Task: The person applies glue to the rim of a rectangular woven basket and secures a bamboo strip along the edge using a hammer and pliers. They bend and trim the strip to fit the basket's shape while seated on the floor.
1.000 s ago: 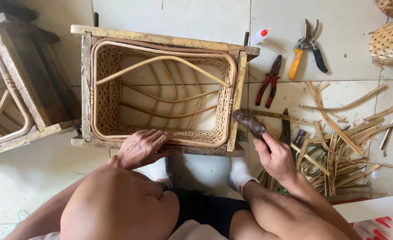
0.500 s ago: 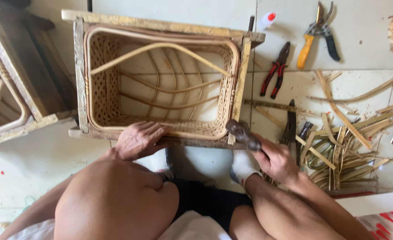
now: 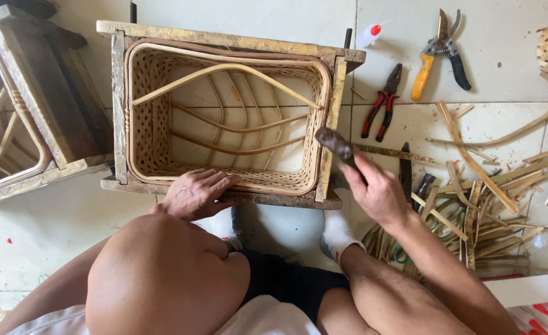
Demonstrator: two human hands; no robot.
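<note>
Presently we note our left hand [image 3: 196, 193] spread flat on the basket [image 3: 224, 121] frame, our right hand [image 3: 378, 192] clenched around a hammer [image 3: 337, 145].

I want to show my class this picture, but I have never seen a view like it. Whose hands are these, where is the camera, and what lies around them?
The camera sits on a person's head and looks down at their own knees and two bare hands. The person sits on a pale tiled floor. The left hand rests flat on the near edge of a rectangular woven cane basket set in a wooden frame. The right hand grips a dark-headed hammer beside the frame's right corner. To the right lie red-handled pliers, yellow and black pruning shears and a pile of split bamboo strips.
</note>
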